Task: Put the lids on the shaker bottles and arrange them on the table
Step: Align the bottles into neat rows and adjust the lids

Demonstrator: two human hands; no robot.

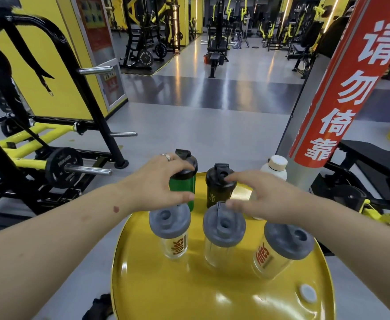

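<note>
Five shaker bottles stand on a round yellow table [189,285]. In the front row are three clear bottles with grey lids: left [169,227], middle [224,230] and right [286,241]. Behind them stand a green bottle [181,184] and a black bottle [217,192], both with black lids on. My left hand [154,183] grips the green bottle, fingers over its lid and thumb on its side. My right hand [265,195] is spread open, its index fingertip at the black bottle's lid and its thumb just above the middle clear bottle.
A white bottle [274,168] stands at the table's far right edge, partly behind my right hand. A small grey cap [308,293] sits in the tabletop at the near right. A red-banded pillar [341,88] rises right of the table, and a weight rack [62,167] stands left.
</note>
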